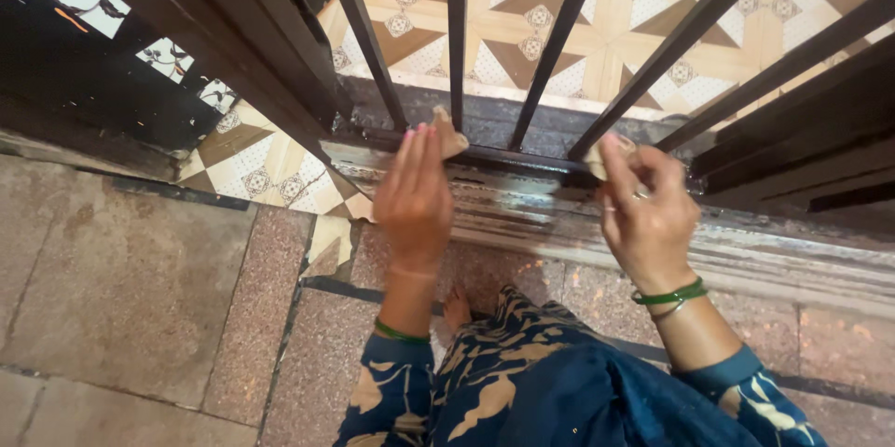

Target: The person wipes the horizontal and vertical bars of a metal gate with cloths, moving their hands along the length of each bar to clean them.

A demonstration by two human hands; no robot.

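My left hand point(413, 193) presses a small tan piece of sandpaper point(451, 135) against the bottom rail point(522, 160) of a dark metal gate, fingers flat and together. My right hand point(648, 209) pinches a second tan piece point(597, 160) against the same rail farther right, beside the foot of a slanted bar. A ring is on that hand, and green bangles are on both wrists. Both pieces are mostly hidden behind my fingers.
Several dark vertical bars point(456, 32) rise from the rail. Beyond them lies a patterned beige and brown tile floor point(597, 9). A worn, paint-streaked stone sill point(746, 256) runs under the rail. Speckled stone paving point(121, 288) lies on my side. My blue patterned garment point(550, 382) and a bare foot point(457, 309) are below.
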